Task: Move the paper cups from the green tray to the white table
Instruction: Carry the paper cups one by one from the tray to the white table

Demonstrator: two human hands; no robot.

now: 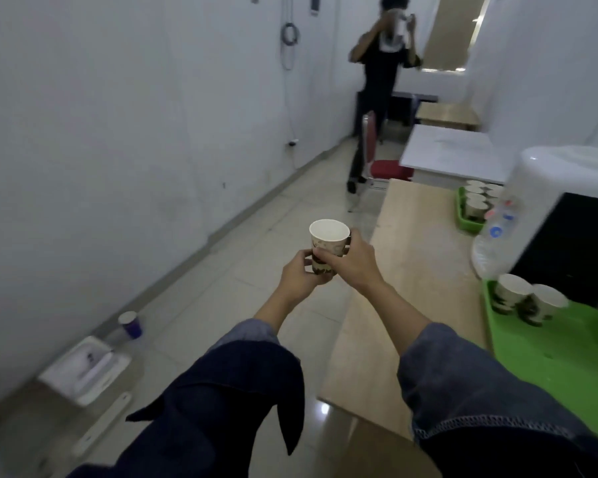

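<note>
A patterned paper cup (328, 240) is held upright over the floor, left of the wooden table. My left hand (299, 279) grips its base and my right hand (351, 260) wraps its side. Two more paper cups (527, 300) stand on the near green tray (563, 353) at the right. A second green tray (463, 217) farther along holds several cups (479, 196). The white table (453, 151) stands beyond the wooden table.
The wooden table (418, 270) runs along the right with a water bottle (491, 243), a white tub and a dark box. A person (377, 98) stands ahead beside a red chair (384, 167). On the floor at left lie a white box (83, 369) and a purple cup (131, 324).
</note>
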